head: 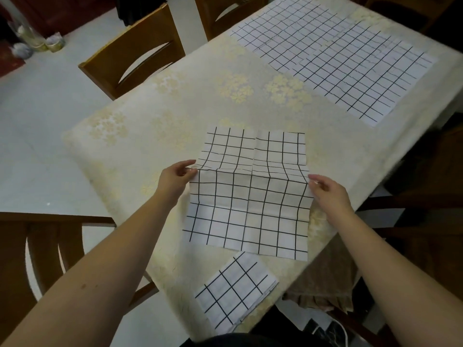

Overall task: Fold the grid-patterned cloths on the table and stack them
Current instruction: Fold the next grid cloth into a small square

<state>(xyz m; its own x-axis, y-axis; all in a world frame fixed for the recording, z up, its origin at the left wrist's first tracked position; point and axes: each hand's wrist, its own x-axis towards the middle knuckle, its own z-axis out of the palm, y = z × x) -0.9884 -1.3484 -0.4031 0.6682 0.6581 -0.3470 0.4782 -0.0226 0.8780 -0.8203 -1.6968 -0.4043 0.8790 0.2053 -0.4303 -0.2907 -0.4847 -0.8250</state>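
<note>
A white cloth with a black grid lies in front of me on the table, raised into a ridge across its middle. My left hand pinches the ridge at the cloth's left edge. My right hand pinches it at the right edge. A folded grid cloth sits near the table's front edge, below the one I hold. Flat grid cloths lie overlapping at the far right of the table.
The table wears a cream floral cover. Wooden chairs stand at the far left, far middle and near left. A brown cushioned seat is at the near right. Jars stand on the floor far left.
</note>
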